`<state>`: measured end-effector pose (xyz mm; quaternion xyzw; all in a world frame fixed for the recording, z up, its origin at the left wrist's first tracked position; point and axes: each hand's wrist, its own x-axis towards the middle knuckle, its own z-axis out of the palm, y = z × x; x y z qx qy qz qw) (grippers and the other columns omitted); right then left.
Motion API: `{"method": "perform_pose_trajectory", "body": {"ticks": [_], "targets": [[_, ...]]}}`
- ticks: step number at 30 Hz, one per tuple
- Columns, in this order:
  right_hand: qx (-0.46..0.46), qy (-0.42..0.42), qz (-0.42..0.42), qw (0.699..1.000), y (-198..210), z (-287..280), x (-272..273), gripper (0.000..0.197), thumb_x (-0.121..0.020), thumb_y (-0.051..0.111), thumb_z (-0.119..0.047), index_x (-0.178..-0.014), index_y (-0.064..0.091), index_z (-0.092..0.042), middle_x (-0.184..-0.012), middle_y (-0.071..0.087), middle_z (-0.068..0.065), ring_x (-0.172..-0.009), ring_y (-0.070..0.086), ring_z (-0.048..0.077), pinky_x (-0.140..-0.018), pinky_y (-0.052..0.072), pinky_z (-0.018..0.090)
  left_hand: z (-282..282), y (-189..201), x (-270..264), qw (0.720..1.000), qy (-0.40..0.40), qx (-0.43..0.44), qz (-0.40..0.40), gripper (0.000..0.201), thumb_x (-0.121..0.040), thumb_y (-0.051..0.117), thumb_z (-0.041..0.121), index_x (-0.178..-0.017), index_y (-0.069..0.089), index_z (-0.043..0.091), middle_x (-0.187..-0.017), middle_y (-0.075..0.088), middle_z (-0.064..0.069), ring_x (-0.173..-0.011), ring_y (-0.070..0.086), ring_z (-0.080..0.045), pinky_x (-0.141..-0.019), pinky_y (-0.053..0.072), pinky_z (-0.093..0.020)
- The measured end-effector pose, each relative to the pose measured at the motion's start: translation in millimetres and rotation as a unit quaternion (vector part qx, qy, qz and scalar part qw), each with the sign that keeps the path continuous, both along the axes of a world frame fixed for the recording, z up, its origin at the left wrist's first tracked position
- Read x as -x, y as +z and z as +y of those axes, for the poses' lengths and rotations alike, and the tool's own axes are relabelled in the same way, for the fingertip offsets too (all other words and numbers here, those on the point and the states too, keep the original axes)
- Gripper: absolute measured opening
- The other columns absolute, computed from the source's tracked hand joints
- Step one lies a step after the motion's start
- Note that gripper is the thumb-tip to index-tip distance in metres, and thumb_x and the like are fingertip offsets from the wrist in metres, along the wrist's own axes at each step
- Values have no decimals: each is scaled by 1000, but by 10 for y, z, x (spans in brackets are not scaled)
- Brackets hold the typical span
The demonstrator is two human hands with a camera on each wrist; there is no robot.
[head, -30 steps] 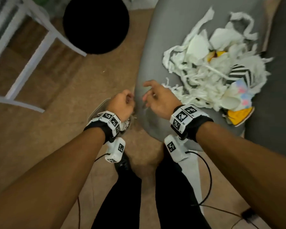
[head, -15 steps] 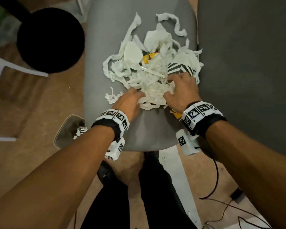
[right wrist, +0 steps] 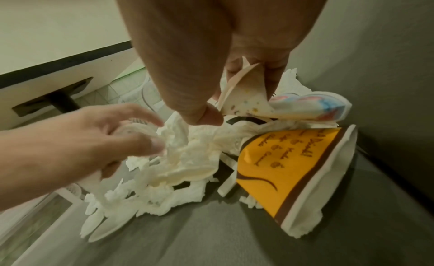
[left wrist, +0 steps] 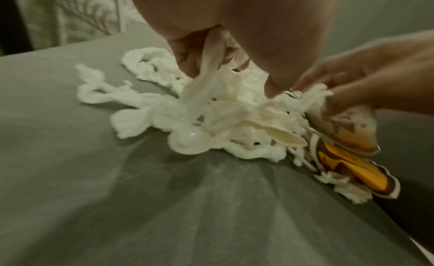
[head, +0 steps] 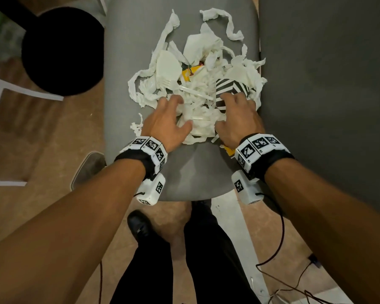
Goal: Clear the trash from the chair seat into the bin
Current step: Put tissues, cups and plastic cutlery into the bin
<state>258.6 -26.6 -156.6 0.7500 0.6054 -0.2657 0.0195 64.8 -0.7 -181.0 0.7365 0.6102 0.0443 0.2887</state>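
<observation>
White shredded tissue [head: 154, 88] and paper plates lie heaped on the grey chair seat [head: 123, 51]. Left hand [head: 165, 126] grips a tissue strip [left wrist: 206, 80]; right hand [head: 237, 119] pinches a folded plate [right wrist: 246, 95]. Bin [head: 87, 170] sits near left.

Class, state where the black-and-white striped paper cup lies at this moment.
In the head view the black-and-white striped paper cup lies on the right of the white paper pile on the grey chair seat, just beyond the right hand.
</observation>
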Motion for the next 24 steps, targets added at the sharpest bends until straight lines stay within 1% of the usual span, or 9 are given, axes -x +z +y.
{"method": "perform_pose_trajectory", "body": {"ticks": [2, 4, 6, 8, 12, 16, 19, 21, 24], "targets": [[-1, 3, 10, 1000, 28, 16, -15, 59, -84, 60, -22, -140, 43, -19, -139, 45, 10, -125, 43, 36, -94, 45, 44, 11, -62, -164, 996, -62, 27, 50, 66, -86, 60, 47, -144, 33, 32, -125, 44, -8, -94, 57, -29, -79, 51, -38], [-5, 3, 18, 1000, 51, 32, -13, 61, -83, 59, -23, -141, 43, -20, -139, 46, 9, -124, 43, 35, -94, 46, 44, 35, -145, -261, 994, -71, 43, 69, 56, -92, 58, 41, -143, 39, 27, -125, 44, -12, -100, 59, -35, -81, 51, -40], [-11, -2, 28, 1000, 74, 48, -3, 61, -83, 59, -25, -141, 43, -20, -139, 46, 9, -123, 44, 35, -95, 48, 45, 76, -178, -279, 999, -27, 34, 25, 34, -98, 53, 33, -129, 54, 17, -119, 48, -14, -98, 58, -37, -80, 48, -38], [-27, -9, 39, 999, 99, 73, 5, 61, -83, 60, -25, -141, 43, -18, -137, 47, 10, -122, 45, 35, -94, 48, 46, 129, -144, -266, 1000, 4, 1, -22, 26, -101, 47, 30, -113, 59, 10, -110, 51, -13, -92, 56, -34, -76, 45, -35], [-60, -25, 48, 997, 135, 117, 54, 59, -82, 59, -26, -139, 45, -17, -135, 49, 11, -121, 46, 36, -95, 46, 45, 179, 7, -166, 998, 26, -45, -44, 28, -99, 42, 32, -86, 52, 9, -94, 49, -7, -76, 51, -26, -69, 44, -35], [-97, -37, 61, 993, 158, 122, 99, 58, -81, 58, -29, -138, 47, -18, -133, 50, 8, -120, 47, 34, -97, 44, 43, 230, 21, 2, 991, 79, -65, -85, 35, -95, 55, 30, -67, 43, 13, -85, 42, -4, -69, 41, -17, -61, 28, -26], [-124, -62, 143, 980, 171, 107, 172, 58, -80, 58, -30, -137, 48, -20, -132, 50, 4, -123, 47, 27, -100, 44, 38, 203, 8, 135, 985, 117, -53, -114, 18, -93, 53, 12, -78, 53, 3, -89, 49, -4, -72, 45, -14, -61, 33, -15], [-146, -66, 192, 968, 192, 96, 266, 57, -80, 58, -28, -136, 50, -20, -131, 51, 1, -123, 48, 22, -102, 42, 33, 154, 42, 210, 980, 151, -45, -118, 16, -95, 51, 13, -82, 49, 4, -72, 48, 1, -60, 42, -13, -51, 32, -13], [-181, -50, 220, 957, 247, 100, 468, 55, -79, 60, -23, -133, 53, -19, -129, 53, 0, -120, 51, 16, -101, 40, 23, 44, 125, 341, 968, 196, -34, -155, 11, -93, 46, 15, -100, 46, 6, -67, 52, -9, -54, 44, -22, -50, 39, -31]]}}
